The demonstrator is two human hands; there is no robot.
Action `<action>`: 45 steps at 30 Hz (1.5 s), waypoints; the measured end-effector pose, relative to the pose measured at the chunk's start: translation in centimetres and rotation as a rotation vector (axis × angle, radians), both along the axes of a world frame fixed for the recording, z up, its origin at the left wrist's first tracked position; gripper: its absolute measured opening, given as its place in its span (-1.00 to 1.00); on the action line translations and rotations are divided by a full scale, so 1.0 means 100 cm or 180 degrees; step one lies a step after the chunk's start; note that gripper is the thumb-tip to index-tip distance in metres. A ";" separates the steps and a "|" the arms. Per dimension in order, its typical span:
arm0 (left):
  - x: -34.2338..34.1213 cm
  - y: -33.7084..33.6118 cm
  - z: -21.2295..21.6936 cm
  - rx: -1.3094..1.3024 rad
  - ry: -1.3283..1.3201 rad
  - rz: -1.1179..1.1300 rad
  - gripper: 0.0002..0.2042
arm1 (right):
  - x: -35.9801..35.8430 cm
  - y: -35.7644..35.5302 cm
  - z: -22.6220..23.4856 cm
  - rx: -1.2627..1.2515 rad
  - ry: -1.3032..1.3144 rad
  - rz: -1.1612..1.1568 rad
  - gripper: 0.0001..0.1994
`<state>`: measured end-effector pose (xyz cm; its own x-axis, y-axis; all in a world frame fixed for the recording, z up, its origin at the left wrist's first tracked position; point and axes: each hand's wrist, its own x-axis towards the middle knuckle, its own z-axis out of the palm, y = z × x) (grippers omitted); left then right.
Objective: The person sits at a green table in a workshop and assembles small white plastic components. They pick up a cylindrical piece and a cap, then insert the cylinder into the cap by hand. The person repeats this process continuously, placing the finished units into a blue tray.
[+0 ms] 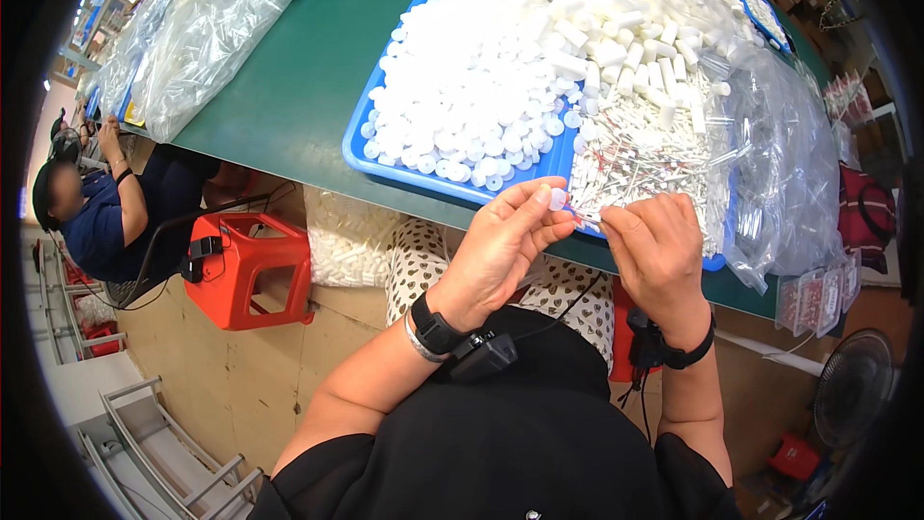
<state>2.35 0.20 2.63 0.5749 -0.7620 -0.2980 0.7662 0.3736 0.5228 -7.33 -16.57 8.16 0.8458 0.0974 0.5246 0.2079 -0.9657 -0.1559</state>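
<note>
Thumb and fingers of my left hand pinch a small translucent white disc above the near edge of the blue tray. My right hand is closed on a thin white stick whose end reaches toward the disc; whether the two touch I cannot tell. Heaped in the tray's left part are many like discs. Its right part bears a pile of thin white sticks, some with reddish bits, just beyond my hands. White cylinders lie over the back of that pile.
Clear plastic bags crowd the tray's right side, and another bag lies farther left on the green table. A red stool stands at left, near a seated person. A fan is at lower right.
</note>
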 end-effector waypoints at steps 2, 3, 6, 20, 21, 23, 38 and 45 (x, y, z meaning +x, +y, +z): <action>-0.002 -0.001 0.001 0.0092 -0.0167 -0.0020 -0.68 | -0.001 0.000 0.001 -0.0004 -0.0002 -0.0002 -0.83; -0.003 -0.002 0.000 0.0161 -0.0264 -0.0030 -0.68 | -0.001 0.001 0.002 -0.0002 -0.0001 -0.0010 -0.83; -0.005 -0.002 0.001 0.0128 -0.0163 -0.0213 -0.68 | 0.001 0.004 0.000 0.0131 -0.0075 0.0030 -0.85; -0.018 -0.009 -0.024 -0.0333 0.0453 -0.0407 -0.67 | -0.005 0.029 -0.042 0.1623 0.0184 -0.0522 -0.93; -0.017 -0.009 -0.022 -0.0196 0.0312 -0.0375 -0.67 | -0.008 0.027 -0.042 0.1862 0.0272 -0.0565 -0.92; -0.015 -0.007 -0.016 0.0079 0.0029 -0.0311 -0.68 | -0.013 0.025 -0.041 0.2423 0.0490 -0.0507 -0.91; -0.018 -0.010 -0.010 0.0249 0.0023 -0.0179 -0.64 | -0.027 -0.056 -0.041 -0.0567 0.0729 -0.0982 -0.82; -0.018 -0.019 -0.004 0.0148 0.0036 0.0064 -0.68 | -0.035 -0.029 -0.040 0.2034 0.0651 -0.0742 -0.83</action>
<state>0.57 -1.74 2.27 0.5862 -0.7357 -0.3393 0.7648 0.3645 0.5312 -10.81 -19.52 4.17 0.8947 -0.3720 0.2471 -0.0870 -0.6879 -0.7206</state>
